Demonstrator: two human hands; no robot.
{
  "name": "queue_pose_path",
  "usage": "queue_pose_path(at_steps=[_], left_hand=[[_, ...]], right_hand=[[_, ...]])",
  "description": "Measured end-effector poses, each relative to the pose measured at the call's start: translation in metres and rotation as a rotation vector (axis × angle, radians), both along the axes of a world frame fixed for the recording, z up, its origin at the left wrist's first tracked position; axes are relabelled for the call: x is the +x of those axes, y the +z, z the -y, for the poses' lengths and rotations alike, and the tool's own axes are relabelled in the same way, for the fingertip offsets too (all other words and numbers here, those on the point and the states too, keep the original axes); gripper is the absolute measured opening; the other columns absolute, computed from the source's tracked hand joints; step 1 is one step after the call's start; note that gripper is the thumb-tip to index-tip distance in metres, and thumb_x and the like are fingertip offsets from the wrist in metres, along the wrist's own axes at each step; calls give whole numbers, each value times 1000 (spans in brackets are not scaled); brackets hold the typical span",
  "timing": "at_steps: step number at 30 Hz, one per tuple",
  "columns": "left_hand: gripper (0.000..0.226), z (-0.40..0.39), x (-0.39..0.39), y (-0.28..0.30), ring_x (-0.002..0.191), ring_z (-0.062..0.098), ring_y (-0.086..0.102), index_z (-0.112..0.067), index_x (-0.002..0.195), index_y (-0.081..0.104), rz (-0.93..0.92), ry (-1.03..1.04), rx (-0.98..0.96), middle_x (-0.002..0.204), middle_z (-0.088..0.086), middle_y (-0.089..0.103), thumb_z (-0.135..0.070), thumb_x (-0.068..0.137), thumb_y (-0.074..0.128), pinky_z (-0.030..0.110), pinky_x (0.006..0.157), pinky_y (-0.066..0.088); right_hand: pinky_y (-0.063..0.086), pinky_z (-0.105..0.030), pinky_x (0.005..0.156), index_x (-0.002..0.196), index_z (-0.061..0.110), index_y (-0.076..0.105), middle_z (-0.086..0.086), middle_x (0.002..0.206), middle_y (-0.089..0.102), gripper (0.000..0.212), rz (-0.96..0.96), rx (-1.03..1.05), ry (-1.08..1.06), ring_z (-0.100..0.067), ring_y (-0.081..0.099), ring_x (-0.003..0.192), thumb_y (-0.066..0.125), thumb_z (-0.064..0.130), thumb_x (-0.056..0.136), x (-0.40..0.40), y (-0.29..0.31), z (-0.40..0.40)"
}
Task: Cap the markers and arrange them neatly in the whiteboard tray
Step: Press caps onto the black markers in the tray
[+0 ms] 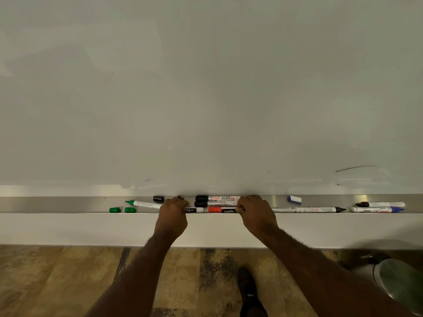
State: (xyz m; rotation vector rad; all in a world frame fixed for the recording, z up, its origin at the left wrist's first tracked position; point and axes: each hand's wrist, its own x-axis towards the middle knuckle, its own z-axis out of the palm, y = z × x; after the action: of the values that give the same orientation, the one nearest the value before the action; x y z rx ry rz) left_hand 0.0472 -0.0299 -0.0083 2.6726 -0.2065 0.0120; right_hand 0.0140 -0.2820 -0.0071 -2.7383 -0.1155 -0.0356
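Observation:
The steel whiteboard tray [68, 204] runs across the view. At its middle lie two black-capped markers [217, 200], one behind the other. In front of them a black-labelled marker [193, 210] and a red-and-black camlin marker [220, 210] lie end to end. My left hand [172, 216] grips the left end of the black-labelled one, and my right hand [256, 213] grips the right end of the camlin one. An uncapped green marker [144, 204], two green caps [122, 210] and a black cap [158, 199] lie to the left. A blue cap [294, 199] and uncapped black markers [315, 209] [380, 204] and a blue marker [377, 209] lie to the right.
The whiteboard [206, 88] fills the upper view, with faint pen strokes at the right. A white ledge [91, 227] sits under the tray. Below are a wood-look floor, my dark shoe [247, 284] and a metal-lidded bin [398, 284] at the lower right.

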Motion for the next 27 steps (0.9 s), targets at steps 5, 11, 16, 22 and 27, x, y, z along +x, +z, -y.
queue_pose_path(at_steps=[5, 11, 16, 22, 27], left_hand=[[38, -19, 2, 0, 91, 35, 58, -9, 98, 71, 9, -16, 92, 96, 13, 69, 11, 72, 52, 40, 78, 49], [40, -37, 2, 3, 90, 34, 56, -9, 96, 72, 31, -4, 146, 92, 11, 67, 13, 68, 53, 39, 76, 48], [32, -31, -2, 4, 91, 34, 56, -10, 98, 71, 39, 31, 147, 96, 12, 66, 6, 73, 58, 40, 74, 49], [32, -19, -10, 6, 109, 31, 51, -13, 109, 65, -5, 68, 98, 110, 8, 63, -3, 80, 59, 47, 88, 46], [29, -22, -9, 4, 104, 33, 50, -9, 108, 66, -9, 31, 140, 107, 12, 60, -3, 80, 62, 45, 82, 48]], right_hand=[[40, -36, 82, 110, 23, 60, 1, 109, 61, 29, -44, -75, 48, -24, 50, 103, 51, 7, 87, 0, 1, 1], [45, -40, 88, 118, 20, 56, -3, 117, 53, 30, -70, -40, 117, -24, 47, 109, 55, 15, 88, -1, 0, -4], [48, -40, 88, 121, 20, 56, -4, 116, 51, 31, -106, 52, 108, -23, 47, 109, 54, 13, 91, -1, 0, -6], [42, -33, 85, 111, 13, 53, -5, 112, 55, 22, -65, 137, 91, -23, 48, 102, 53, 6, 90, -5, -4, -10], [40, -36, 93, 114, 11, 57, -8, 115, 56, 27, -51, 125, 124, -26, 47, 108, 54, 4, 88, -3, -5, -7]])
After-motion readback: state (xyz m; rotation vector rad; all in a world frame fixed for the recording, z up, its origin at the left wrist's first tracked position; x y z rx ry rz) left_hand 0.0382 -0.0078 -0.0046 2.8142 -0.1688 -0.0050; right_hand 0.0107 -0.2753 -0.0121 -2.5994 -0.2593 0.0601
